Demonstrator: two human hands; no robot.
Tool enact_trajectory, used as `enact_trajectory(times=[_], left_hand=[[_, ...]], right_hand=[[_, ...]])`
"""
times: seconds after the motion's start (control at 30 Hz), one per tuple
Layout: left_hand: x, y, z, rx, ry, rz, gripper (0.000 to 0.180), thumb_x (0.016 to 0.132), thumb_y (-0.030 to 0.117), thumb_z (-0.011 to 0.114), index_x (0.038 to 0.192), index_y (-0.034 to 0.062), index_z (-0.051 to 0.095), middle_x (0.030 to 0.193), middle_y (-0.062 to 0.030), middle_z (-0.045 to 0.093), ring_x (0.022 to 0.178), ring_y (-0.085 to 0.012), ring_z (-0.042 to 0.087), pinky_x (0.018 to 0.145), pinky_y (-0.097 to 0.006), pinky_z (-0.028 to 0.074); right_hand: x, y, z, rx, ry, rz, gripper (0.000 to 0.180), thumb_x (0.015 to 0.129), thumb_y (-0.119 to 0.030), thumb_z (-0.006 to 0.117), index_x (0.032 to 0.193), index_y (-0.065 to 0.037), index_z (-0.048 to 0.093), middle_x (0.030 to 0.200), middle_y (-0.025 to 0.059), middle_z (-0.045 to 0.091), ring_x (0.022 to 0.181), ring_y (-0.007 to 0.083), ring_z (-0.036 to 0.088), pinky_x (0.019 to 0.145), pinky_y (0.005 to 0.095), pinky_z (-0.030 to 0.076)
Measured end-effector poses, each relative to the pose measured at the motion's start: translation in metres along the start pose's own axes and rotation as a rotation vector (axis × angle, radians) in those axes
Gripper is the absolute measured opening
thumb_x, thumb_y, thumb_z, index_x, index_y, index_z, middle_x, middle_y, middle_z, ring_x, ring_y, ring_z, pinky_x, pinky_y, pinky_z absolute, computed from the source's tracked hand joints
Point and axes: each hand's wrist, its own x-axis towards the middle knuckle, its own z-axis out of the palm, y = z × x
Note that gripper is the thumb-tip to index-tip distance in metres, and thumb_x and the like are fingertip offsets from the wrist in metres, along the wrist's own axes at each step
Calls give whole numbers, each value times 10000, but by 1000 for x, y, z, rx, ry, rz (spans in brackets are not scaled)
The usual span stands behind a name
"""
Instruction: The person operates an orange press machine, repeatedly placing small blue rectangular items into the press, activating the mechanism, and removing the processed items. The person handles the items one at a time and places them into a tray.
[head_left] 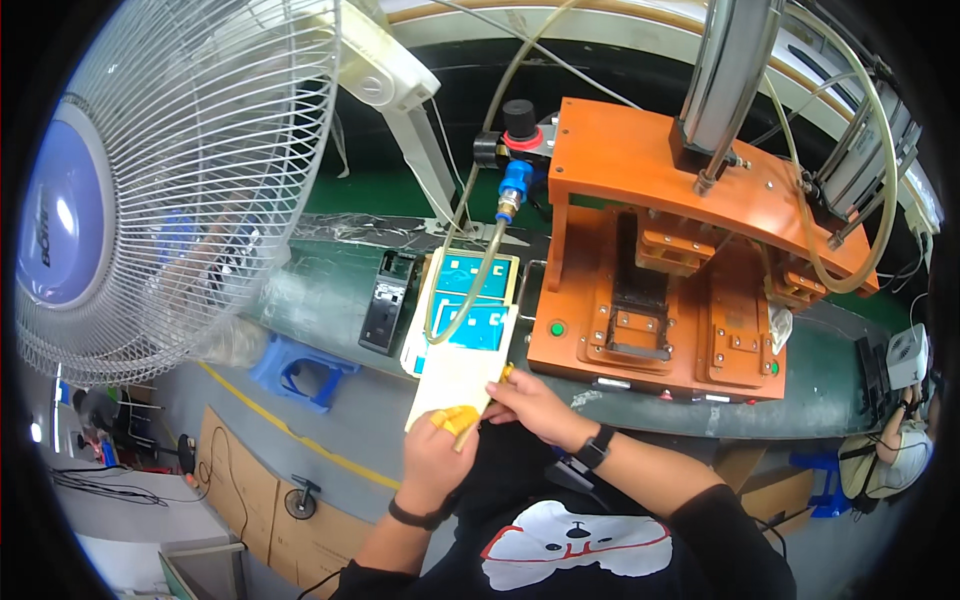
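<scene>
A flat cream panel [450, 378] is tilted up in front of me, its far end overlapping a light frame with blue sheets [474, 277]. My left hand [437, 458] grips the panel's near end, with yellow coverings on the fingertips. At the panel's right edge, my right hand [538, 407] is closed with thumb and fingers pinched together; yellow shows at a fingertip there too. What lies under the fingers is hidden. Left of the blue sheets, a black plastic housing [385, 302] rests on the green bench.
An orange pneumatic press [610, 140] with green buttons stands to the right on the green bench [325, 290]. A clear hose [487, 262] loops over the blue sheets. A large fan [190, 170] fills the left. Blue stools [300, 370] and a person [895, 455] are beyond the bench.
</scene>
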Motion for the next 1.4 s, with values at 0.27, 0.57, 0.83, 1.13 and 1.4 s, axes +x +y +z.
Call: enact_trajectory(times=[0.27, 0.57, 0.83, 1.13, 1.4], left_hand=[[-22, 29, 9, -267, -121, -73, 461, 817, 236, 878, 1207, 36, 734, 1324, -145, 680, 1260, -365, 593, 1068, -451, 465], [22, 44, 20, -324, 16, 21, 270, 837, 35, 839, 1097, 10, 772, 1150, -140, 767, 1066, -340, 723, 928, -410, 576], [19, 53, 43, -1035, -135, -568, 171, 974, 38, 741, 1134, -16, 763, 1063, -121, 791, 985, -189, 748, 917, -325, 582], [14, 40, 75, -1638, -178, -502, 230, 962, 109, 776, 1131, -23, 693, 1126, -147, 746, 1017, -249, 717, 950, -390, 561], [22, 65, 90, -1477, -588, -429, 182, 960, 11, 723, 1128, -58, 711, 1131, -151, 761, 1031, -223, 729, 994, -367, 552]], right_hand=[[2, 25, -5, -385, 94, -366, 256, 1023, -122, 666, 1249, -5, 696, 1107, 146, 779, 981, 212, 748, 878, 357, 581], [-78, -29, -4, -1135, 4, -708, 121, 934, -148, 677, 897, -39, 641, 857, 187, 696, 794, 443, 681, 665, 524, 553], [-165, -37, -67, -1173, 253, -614, 139, 948, -181, 727, 930, -48, 691, 853, 172, 688, 788, 415, 682, 683, 492, 555], [-371, 163, -245, 100, 1420, -507, 248, 996, -121, 703, 1195, 27, 703, 1085, 66, 757, 897, 168, 706, 833, 312, 556], [-512, 505, -237, 208, 2071, 436, 561, 927, -362, 724, 1260, 81, 636, 999, 229, 747, 919, 355, 741, 838, 444, 598]])
